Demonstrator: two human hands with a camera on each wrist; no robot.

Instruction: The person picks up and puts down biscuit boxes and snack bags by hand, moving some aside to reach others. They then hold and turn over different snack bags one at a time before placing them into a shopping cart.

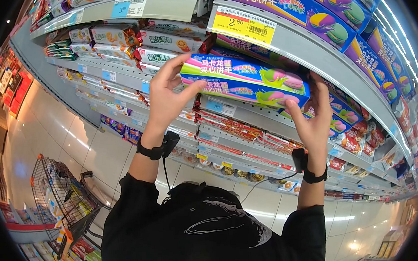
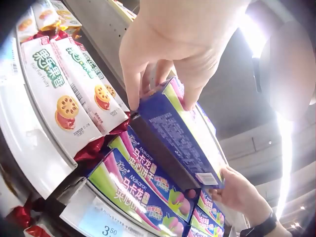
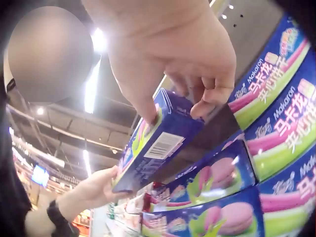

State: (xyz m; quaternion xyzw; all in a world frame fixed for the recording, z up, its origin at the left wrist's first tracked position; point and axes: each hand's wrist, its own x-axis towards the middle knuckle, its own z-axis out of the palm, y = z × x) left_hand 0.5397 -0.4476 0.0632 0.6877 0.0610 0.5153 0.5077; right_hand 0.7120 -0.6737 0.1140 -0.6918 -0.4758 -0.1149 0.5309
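Both hands hold one long blue, pink and green box of macaron sandwich biscuits (image 1: 244,77) in front of a shelf. My left hand (image 1: 169,91) grips its left end, thumb on the front face and fingers at the far side. At the opposite end, my right hand (image 1: 314,116) holds it the same way, thumb across the printed front. The left wrist view shows the box's plain blue side with small print and a barcode (image 2: 206,178). Beneath it, similar biscuit boxes (image 2: 136,185) lie stacked on the shelf; more boxes (image 3: 227,207) appear in the right wrist view.
White packs of fruit biscuits (image 1: 169,41) fill the shelf to the left. An upper shelf edge with a yellow price tag (image 1: 244,28) overhangs the box. Lower shelves carry red packets (image 1: 247,138). A wire shopping cart (image 1: 64,193) stands on the tiled floor at lower left.
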